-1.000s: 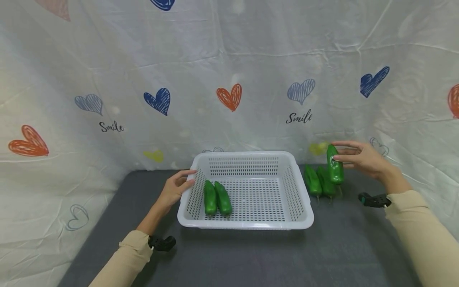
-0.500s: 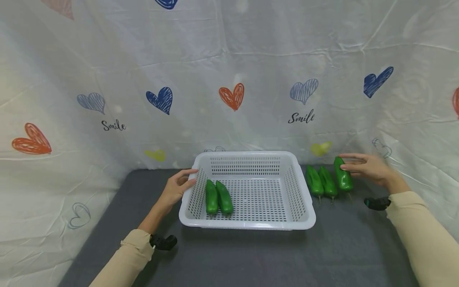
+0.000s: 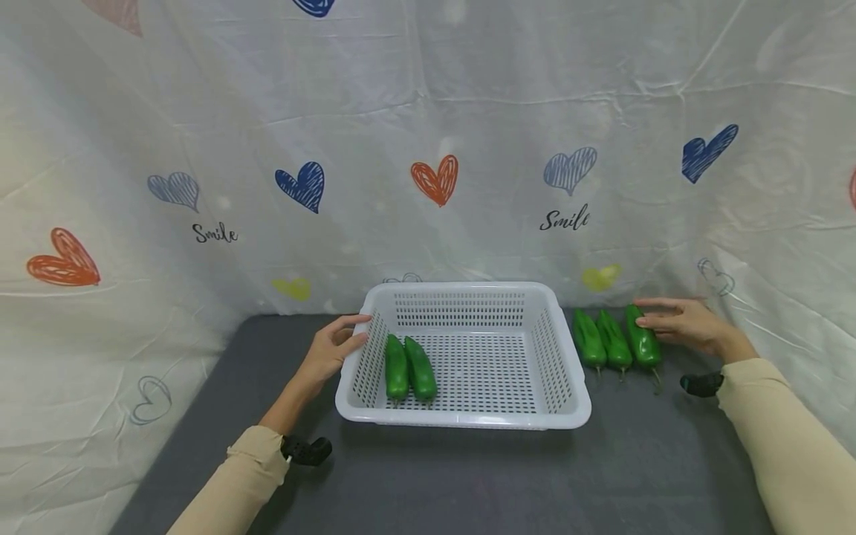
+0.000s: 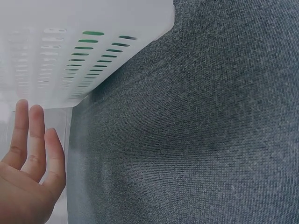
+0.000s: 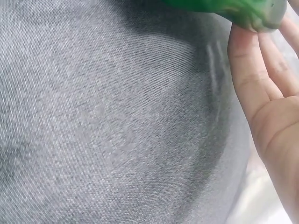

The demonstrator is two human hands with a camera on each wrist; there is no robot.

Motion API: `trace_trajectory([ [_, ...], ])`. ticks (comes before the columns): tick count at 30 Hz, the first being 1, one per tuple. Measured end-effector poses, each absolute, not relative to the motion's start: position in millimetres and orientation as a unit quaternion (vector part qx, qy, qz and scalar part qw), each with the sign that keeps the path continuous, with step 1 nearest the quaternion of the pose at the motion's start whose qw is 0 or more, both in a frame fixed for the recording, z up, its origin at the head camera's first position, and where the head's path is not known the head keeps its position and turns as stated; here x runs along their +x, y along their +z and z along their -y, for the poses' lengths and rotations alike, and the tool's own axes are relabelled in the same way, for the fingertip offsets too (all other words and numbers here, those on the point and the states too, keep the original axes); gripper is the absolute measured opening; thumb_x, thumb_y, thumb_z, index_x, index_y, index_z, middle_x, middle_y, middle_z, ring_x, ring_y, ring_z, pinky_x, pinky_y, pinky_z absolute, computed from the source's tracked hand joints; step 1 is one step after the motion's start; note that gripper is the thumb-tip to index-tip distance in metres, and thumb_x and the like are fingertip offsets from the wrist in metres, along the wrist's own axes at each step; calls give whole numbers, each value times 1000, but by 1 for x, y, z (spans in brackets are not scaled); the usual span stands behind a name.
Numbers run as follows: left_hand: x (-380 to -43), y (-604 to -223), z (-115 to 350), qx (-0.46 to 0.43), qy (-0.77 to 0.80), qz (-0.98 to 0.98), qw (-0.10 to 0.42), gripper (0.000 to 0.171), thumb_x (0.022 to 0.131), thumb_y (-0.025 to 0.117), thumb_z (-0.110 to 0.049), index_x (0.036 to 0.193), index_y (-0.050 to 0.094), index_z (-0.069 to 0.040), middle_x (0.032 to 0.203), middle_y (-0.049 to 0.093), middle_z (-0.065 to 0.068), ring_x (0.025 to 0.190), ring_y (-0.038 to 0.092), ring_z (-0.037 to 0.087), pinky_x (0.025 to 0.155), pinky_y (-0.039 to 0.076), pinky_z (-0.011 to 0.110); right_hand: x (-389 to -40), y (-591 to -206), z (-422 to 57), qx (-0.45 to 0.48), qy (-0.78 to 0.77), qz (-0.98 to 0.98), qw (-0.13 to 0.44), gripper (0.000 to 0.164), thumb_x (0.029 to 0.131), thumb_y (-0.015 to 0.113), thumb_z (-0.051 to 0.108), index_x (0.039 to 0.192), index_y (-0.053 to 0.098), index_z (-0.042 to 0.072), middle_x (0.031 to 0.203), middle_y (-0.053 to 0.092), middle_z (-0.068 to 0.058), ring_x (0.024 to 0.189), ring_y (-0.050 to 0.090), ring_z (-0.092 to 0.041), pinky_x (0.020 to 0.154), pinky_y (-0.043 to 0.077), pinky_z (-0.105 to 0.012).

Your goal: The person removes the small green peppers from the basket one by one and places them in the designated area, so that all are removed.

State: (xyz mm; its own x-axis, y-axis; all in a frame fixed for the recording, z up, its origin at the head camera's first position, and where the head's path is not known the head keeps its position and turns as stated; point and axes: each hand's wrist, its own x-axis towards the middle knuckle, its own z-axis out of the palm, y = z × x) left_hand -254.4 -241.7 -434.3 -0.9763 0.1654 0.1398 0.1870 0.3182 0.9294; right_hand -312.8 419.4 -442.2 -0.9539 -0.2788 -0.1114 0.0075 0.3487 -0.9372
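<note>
A white perforated plastic basket (image 3: 461, 420) stands on the dark table, with two green peppers (image 3: 420, 371) lying side by side at its left end. My left hand (image 3: 331, 353) touches the basket's left rim; in the left wrist view, several nearly straight fingers (image 4: 36, 144) show by its outer wall. Right of the basket, two more green peppers (image 3: 588, 340) lie close together. Beside them my right hand (image 3: 692, 327) holds a third green pepper (image 3: 643, 340) between thumb and fingers, low at the tabletop. Only one end of a pepper (image 5: 252, 14) shows in the right wrist view.
The dark grey tabletop (image 3: 455, 483) stretches in front of the basket. Behind it hangs a pale sheet (image 3: 374, 245) printed with hearts and "Smile", close to the basket's back rim and the row of peppers.
My right hand has lowered the pepper and shifted it slightly right, from above the other two to the tabletop beside them. The left hand has stayed at the basket rim.
</note>
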Motion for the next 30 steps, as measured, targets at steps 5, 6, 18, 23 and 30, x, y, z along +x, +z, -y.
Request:
trace_trajectory([
  [5, -253, -433, 241, -109, -572, 813, 10, 42, 103, 64, -22, 143, 57, -9, 127, 62, 24, 100, 67, 31, 74, 56, 35, -314, -446, -420, -78, -572, -807, 126, 64, 100, 69, 11, 152, 38, -6, 117, 62, 17, 104, 64, -3, 84, 53, -28],
  [6, -253, -433, 240, -108, -571, 814, 9, 42, 104, 64, -22, 143, 57, -9, 127, 62, 24, 100, 67, 31, 74, 56, 35, -314, -446, -420, -80, -572, -807, 125, 64, 99, 69, 11, 152, 38, -7, 117, 62, 17, 104, 64, -3, 84, 53, -28],
  [18, -252, -431, 239, -111, -572, 812, 10, 45, 104, 64, -23, 145, 55, -9, 128, 61, 25, 99, 67, 30, 74, 56, 35, -310, -452, -410, -84, -536, -836, 84, 64, 99, 70, 16, 146, 41, -16, 129, 63, -14, 99, 64, -1, 81, 55, -32],
  [23, -252, -431, 239, -109, -573, 812, 10, 44, 104, 64, -22, 145, 56, -9, 128, 61, 25, 99, 67, 31, 74, 56, 35, -311, -454, -408, -88, -507, -855, 65, 62, 98, 72, 19, 141, 46, -18, 126, 63, -26, 94, 64, 0, 78, 56, -33],
  [30, -250, -431, 238, -106, -570, 815, 11, 43, 104, 63, -22, 144, 56, -9, 128, 62, 25, 99, 67, 30, 74, 56, 35, -309, -451, -405, -76, -466, -880, 63, 66, 98, 72, 29, 140, 48, -15, 132, 57, -33, 95, 62, 0, 81, 56, -39],
])
